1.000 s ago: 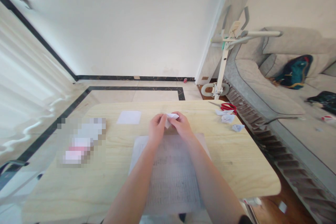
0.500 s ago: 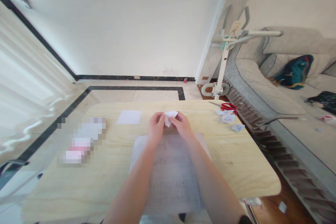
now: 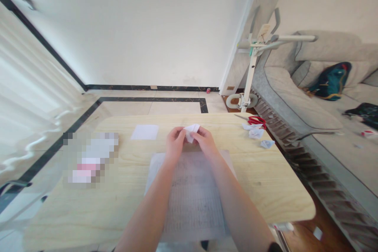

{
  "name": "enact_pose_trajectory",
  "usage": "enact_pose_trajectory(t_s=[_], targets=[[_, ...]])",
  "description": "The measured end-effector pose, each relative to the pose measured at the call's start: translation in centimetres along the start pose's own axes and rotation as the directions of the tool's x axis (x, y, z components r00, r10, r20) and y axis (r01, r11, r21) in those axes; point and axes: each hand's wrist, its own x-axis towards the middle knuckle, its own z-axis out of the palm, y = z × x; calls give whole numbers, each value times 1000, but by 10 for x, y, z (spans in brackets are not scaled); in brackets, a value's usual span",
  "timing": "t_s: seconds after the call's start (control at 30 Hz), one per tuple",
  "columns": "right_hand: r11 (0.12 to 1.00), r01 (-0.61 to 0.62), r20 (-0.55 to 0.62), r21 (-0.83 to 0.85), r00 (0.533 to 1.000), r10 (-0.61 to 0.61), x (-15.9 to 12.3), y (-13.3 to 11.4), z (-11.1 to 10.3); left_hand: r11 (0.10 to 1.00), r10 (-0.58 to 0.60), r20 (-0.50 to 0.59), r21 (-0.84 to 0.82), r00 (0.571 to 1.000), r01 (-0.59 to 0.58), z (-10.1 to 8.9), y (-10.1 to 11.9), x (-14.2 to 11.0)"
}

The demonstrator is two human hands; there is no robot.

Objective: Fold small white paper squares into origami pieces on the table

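A small piece of folded white paper (image 3: 191, 130) is held up between my two hands, over the far part of the table. My left hand (image 3: 175, 141) pinches its left side, thumb in front. On the right side, my right hand (image 3: 205, 139) grips it the same way; the fingers behind are partly hidden. Below my forearms lies a large printed sheet (image 3: 195, 197). Left of my hands is a flat white sheet of paper (image 3: 144, 132).
Red-handled scissors (image 3: 256, 121) lie at the table's far right corner beside several folded paper pieces (image 3: 255, 133). A blurred-out item (image 3: 94, 157) is on the left of the wooden table (image 3: 265, 189). A grey sofa (image 3: 295, 86) stands to the right.
Both hands keep their hold on the folded paper, which has shifted very slightly between the fingers. Nothing else on the table has visibly moved.
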Motion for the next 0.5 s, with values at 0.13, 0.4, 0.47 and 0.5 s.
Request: enact_pose_trajectory(t_s=[0.13,0.4,0.47,0.5], targets=[[999,6,1,-50,1000,-6,1,2,-2,998,-23,6,-52,1000,23,-1,-1,1],[999,22,-23,-33,999,-23,3,8,-4,999,35,74,6,997,-36,1,0,-1],[1000,28,-26,-13,999,-29,3,7,-3,999,46,66,9,997,-47,1,1,-1],[1000,29,-32,-1,999,-29,3,7,-3,999,43,57,6,997,-44,1,1,-1]])
